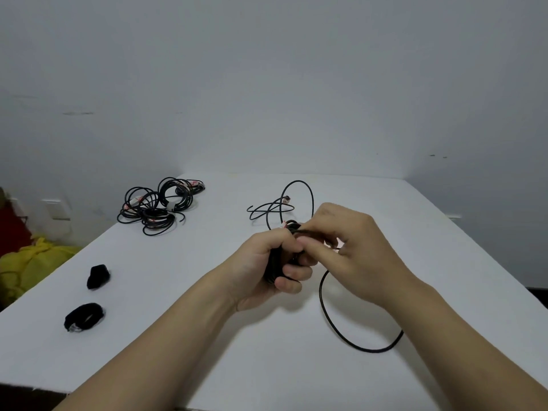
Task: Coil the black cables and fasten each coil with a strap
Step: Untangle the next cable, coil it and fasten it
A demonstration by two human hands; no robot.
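Note:
My left hand (267,262) is closed around a partly wound coil of black cable (271,268) above the middle of the white table (296,375). My right hand (355,247) pinches the same cable at the top of the coil, right against the left fingers. A loose loop of this cable (350,339) hangs down to the table on the right, under my right wrist. Its far end (275,207) lies in slack loops behind the hands, ending in a small connector. Two black straps lie on the left: one (98,276) farther back, one (84,316) nearer.
A heap of several black cables (157,204) with white tags lies at the table's back left. Beyond the left edge sits a yellow bag (32,262) beside something red. A pale wall stands close behind the table.

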